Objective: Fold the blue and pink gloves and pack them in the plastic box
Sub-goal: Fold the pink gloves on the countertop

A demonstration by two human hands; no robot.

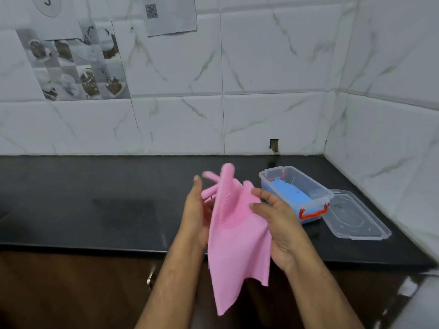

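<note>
Two bare hands hold a pink glove (pixel 234 231) up over the black counter (pixel 95 198). My left hand (pixel 196 214) lies against one edge with straight fingers; my right hand (pixel 278 224) cradles the other, fingers loosely curled behind it. The blue glove (pixel 289 193) already lies in the plastic box (pixel 294 184), its lid (pixel 356 217) alongside. To fold well, I should bring the fingers down to the cuff and flatten. On the wall hangs a paper with a QR code (pixel 151 11); no other writing is legible.
</note>
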